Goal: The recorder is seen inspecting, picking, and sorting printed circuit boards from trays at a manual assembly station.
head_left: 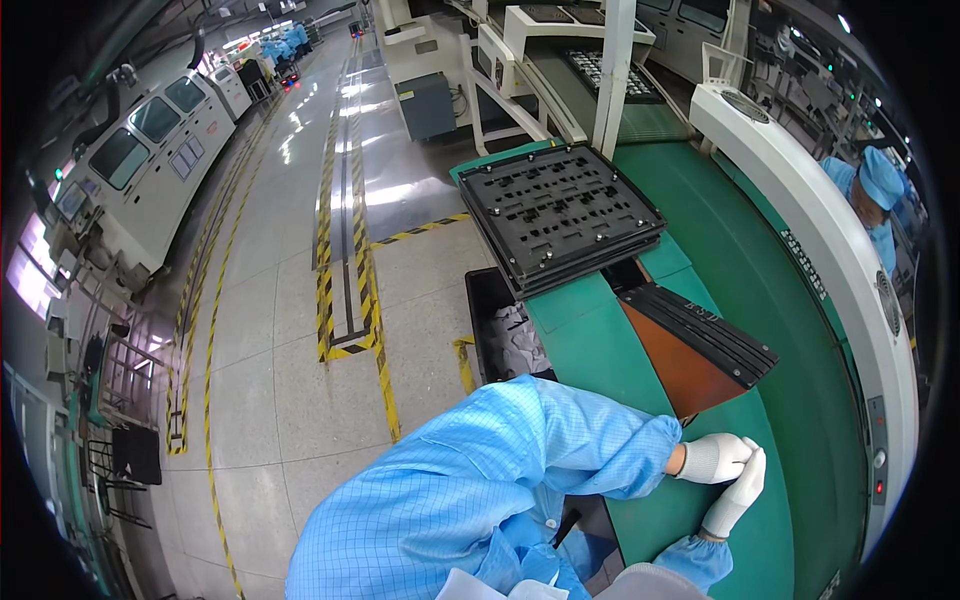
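Both my hands wear white knit gloves and meet above the green bench mat [640,520] at the lower right. My left hand [712,458] has its fingers bent in against the right one. My right hand [738,493] reaches up from below with its fingers pressed together, and the fingertips of both touch. Whatever lies between them, if anything, is too small or hidden to make out. Just beyond my left hand stands a row of dark, thin-edged plates [700,335] with a brown flat side [668,360], leaning at a slant.
A stack of black pallets [560,210] with cutouts lies on the bench's far end. Beside it, a black bin [478,330] holds crumpled white material. A green conveyor belt [800,400] runs along a white machine frame [880,360]. Beyond that, a person [880,190] wears a blue cap.
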A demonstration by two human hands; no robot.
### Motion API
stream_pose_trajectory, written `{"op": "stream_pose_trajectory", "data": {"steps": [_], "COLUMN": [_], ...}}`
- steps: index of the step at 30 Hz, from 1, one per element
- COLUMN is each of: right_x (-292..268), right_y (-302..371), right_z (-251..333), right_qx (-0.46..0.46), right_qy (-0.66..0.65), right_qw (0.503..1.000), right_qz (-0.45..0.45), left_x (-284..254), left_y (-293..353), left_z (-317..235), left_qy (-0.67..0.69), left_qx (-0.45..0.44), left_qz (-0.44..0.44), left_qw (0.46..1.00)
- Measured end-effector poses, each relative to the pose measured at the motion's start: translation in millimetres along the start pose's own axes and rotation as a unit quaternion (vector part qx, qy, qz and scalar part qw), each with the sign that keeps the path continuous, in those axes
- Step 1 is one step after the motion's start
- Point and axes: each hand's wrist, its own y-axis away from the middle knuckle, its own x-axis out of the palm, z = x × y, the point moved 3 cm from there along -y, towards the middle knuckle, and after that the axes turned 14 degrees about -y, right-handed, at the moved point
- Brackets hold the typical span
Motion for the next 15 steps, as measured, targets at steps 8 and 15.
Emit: {"op": "stream_pose_trajectory", "data": {"steps": [8,15], "right_x": [-0.7,0.8], "right_y": [-0.7,-0.4], "right_z": [-1.6,1.4], "right_qx": [-0.001,-0.014], "right_qy": [0.003,0.018], "right_qw": [1.000,1.000], "right_qz": [0.000,0.007], "left_x": [-1.2,-1.0], "left_y": [1.2,1.9], "left_z": [-1.5,-0.5], "left_qy": [0.005,-0.001], "left_qx": [-0.006,-0.001], "left_qz": [0.000,-0.005], "left_qw": [1.000,1.000]}}
